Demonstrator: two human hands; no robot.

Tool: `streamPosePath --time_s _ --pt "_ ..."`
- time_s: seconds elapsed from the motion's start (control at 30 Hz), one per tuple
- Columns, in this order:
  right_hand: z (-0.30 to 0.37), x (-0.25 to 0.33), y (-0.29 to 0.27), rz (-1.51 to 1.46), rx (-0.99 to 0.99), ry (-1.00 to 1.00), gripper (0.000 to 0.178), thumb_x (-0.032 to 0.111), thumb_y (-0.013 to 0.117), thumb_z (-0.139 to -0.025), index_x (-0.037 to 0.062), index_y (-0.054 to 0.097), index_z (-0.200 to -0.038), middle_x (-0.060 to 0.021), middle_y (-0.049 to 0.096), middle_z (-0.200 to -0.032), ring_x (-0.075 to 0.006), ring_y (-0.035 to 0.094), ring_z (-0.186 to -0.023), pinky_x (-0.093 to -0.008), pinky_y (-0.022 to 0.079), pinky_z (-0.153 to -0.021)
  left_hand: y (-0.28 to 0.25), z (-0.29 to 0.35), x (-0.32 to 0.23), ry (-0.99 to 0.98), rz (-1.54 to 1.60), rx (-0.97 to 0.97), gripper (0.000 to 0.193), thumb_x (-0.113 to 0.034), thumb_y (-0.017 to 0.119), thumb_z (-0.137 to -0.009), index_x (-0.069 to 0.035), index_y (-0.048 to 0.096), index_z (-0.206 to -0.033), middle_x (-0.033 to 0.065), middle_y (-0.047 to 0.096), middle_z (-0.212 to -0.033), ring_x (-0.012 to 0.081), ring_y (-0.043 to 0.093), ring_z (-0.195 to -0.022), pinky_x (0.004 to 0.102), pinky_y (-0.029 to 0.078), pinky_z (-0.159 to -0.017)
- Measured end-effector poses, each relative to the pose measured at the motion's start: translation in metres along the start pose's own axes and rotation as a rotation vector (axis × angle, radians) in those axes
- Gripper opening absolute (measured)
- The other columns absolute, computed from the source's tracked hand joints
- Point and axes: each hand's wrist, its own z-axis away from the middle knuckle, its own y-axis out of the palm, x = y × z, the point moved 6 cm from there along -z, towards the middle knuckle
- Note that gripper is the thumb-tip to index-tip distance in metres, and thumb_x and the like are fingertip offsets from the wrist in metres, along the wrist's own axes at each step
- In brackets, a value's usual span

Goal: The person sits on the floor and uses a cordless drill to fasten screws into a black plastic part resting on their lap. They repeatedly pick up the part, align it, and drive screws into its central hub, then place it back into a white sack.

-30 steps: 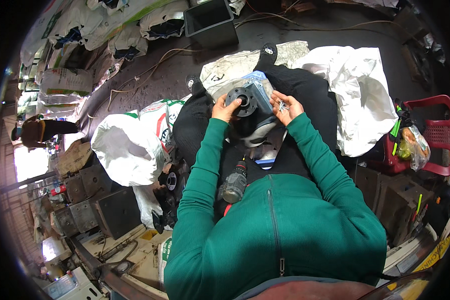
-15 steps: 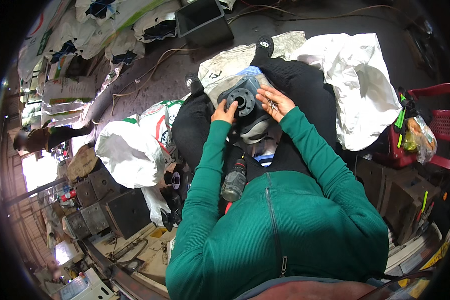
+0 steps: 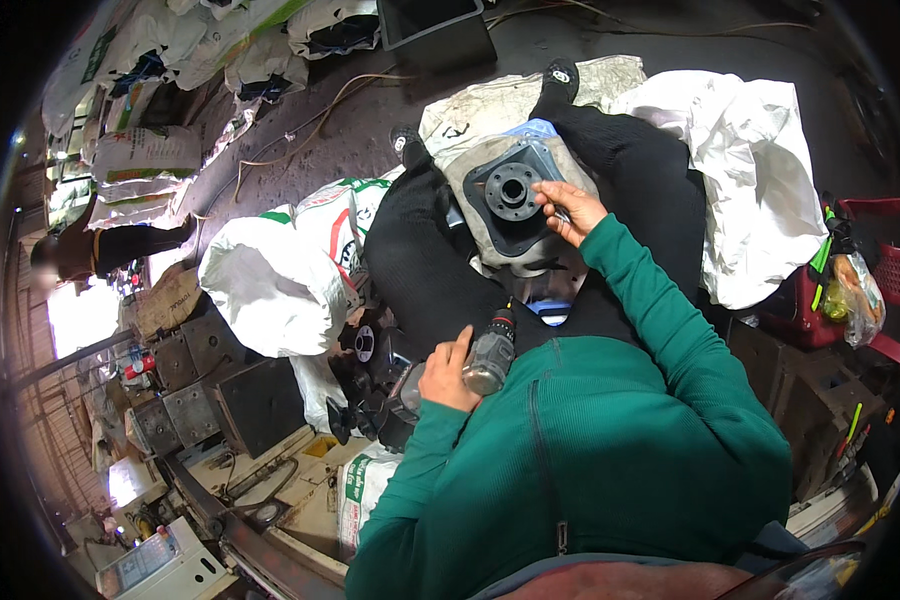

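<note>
Between my knees, a dark square part with a round flange [image 3: 512,192] and a central hole rests on a beige cloth-covered support [image 3: 473,168]. My right hand [image 3: 570,211] is at the flange's right edge, thumb and fingertips pinched close to its ring of holes. Small silver pieces that look like screws [image 3: 563,214] show in that hand, partly covered by its fingers. A grey cordless drill [image 3: 490,357] lies across my lap, its tip pointing away from me. My left hand [image 3: 448,376] is closed over the drill's handle, which it mostly hides.
White sacks [image 3: 270,285] stand at my left and another white sack [image 3: 755,180] at my right. Black round parts [image 3: 364,343] lie beside my left thigh. A dark bin [image 3: 435,35] is ahead. A red chair [image 3: 885,265] stands right; a person [image 3: 110,250] is far left.
My left hand has left the flange and come back to the drill in my lap. The right hand stays by the flange, its fingertips now nearer the holes. The view has shifted slightly.
</note>
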Motion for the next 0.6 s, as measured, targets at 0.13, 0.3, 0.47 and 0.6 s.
streamPosePath --time_s 0.13,0.3,0.47,0.6 --pt "0.014 -0.004 0.009 0.086 0.037 0.060 0.026 0.018 0.058 -0.091 0.0025 0.059 -0.112 -0.0015 0.064 -0.088 -0.0055 0.062 -0.069 -0.0186 0.055 -0.062 -0.016 -0.023 0.005 -0.093 0.512 0.093 0.062 -0.009 0.072 -0.069 -0.006 0.049 -0.127 0.0111 0.055 -0.119 0.0247 0.057 -0.106 0.0345 0.046 -0.090" --pt "0.023 -0.005 0.015 0.096 0.026 0.100 0.019 0.016 0.057 -0.091 0.0030 0.060 -0.105 -0.0011 0.063 -0.085 -0.0061 0.062 -0.067 -0.0188 0.055 -0.060 -0.099 -0.051 -0.005 0.110 0.714 -0.080 0.056 -0.017 0.075 -0.074 0.002 0.050 -0.120 0.0141 0.058 -0.117 0.0224 0.055 -0.108 0.0347 0.040 -0.096" --pt "0.025 -0.010 0.031 0.003 0.211 0.146 0.018 0.015 0.060 -0.089 0.0016 0.061 -0.101 -0.0022 0.058 -0.080 -0.0068 0.057 -0.068 -0.0202 0.054 -0.059 -0.101 -0.070 -0.029 -0.157 1.004 0.155 0.035 -0.016 0.072 -0.079 0.001 0.060 -0.106 0.0059 0.064 -0.082 0.0109 0.055 -0.056 0.0250 0.045 -0.052" --pt "0.028 -0.007 0.029 -0.049 0.218 0.145 0.020 0.014 0.059 -0.090 -0.0011 0.059 -0.102 -0.0025 0.057 -0.078 -0.0069 0.057 -0.067 -0.0204 0.053 -0.058 -0.096 -0.084 -0.047 -0.111 0.934 0.171 0.025 -0.014 0.071 -0.080 0.001 0.063 -0.099 0.0033 0.062 -0.072 0.0096 0.053 -0.052 0.0241 0.043 -0.049"
